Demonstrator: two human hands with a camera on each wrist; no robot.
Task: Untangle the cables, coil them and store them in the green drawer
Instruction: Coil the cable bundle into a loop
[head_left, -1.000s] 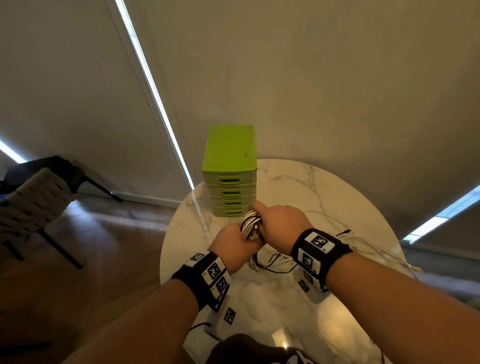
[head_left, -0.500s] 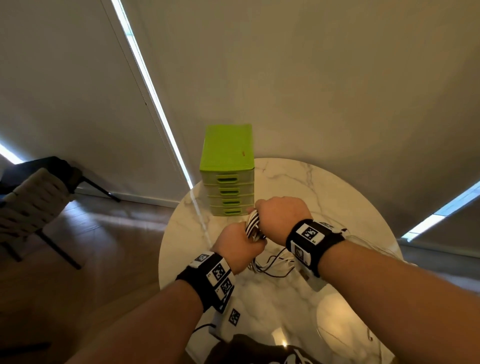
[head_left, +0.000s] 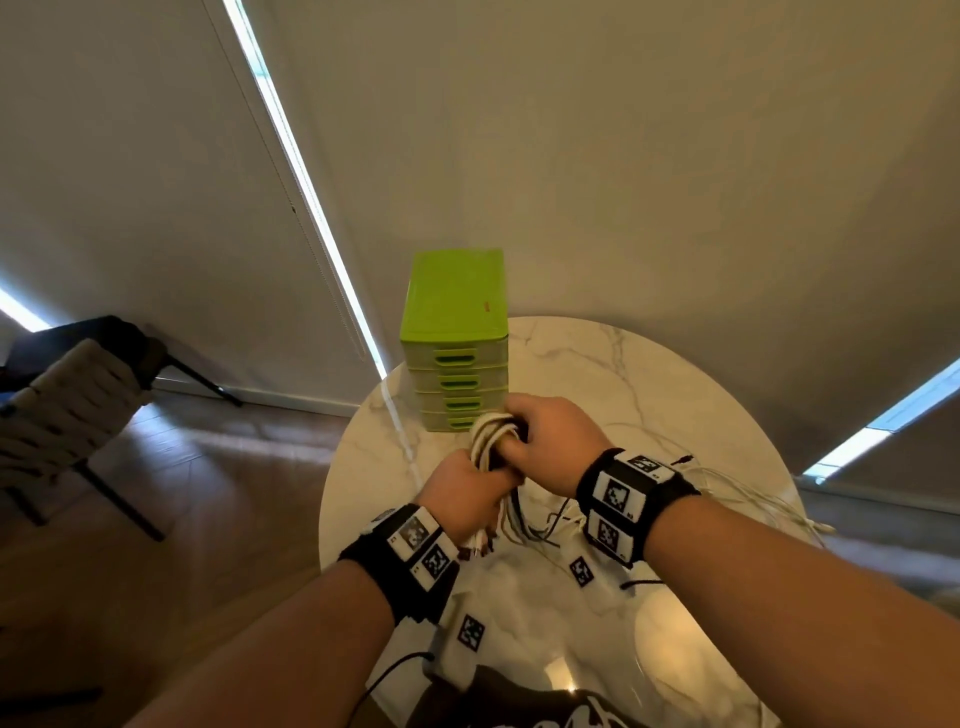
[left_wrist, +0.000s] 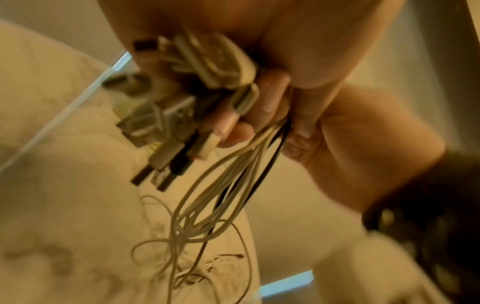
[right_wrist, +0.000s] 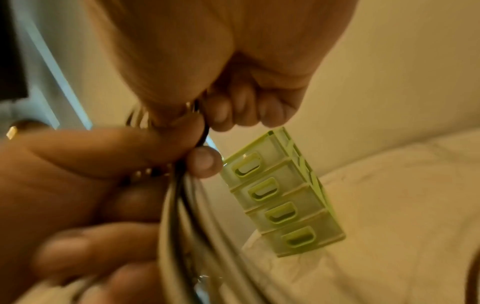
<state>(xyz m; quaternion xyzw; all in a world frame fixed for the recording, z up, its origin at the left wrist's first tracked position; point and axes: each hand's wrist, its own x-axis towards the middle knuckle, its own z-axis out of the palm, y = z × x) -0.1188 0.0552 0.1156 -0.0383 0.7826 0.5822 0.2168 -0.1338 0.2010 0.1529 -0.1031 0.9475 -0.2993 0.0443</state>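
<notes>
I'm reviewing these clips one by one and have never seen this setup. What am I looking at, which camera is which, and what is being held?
There is no machine here: a person works with bare hands, wearing black wristbands with printed markers. The big picture comes from a camera on the person's head, looking down. The other two come from cameras on each wrist, looking along the fingers.

On the round marble table stands a small green drawer unit with four drawers, all closed. The left hand grips a bundle of cables, white with a few black; the left wrist view shows several plugs sticking out below the fingers. The right hand grips the same bundle from above. More loose cable lies on the table to the right.
</notes>
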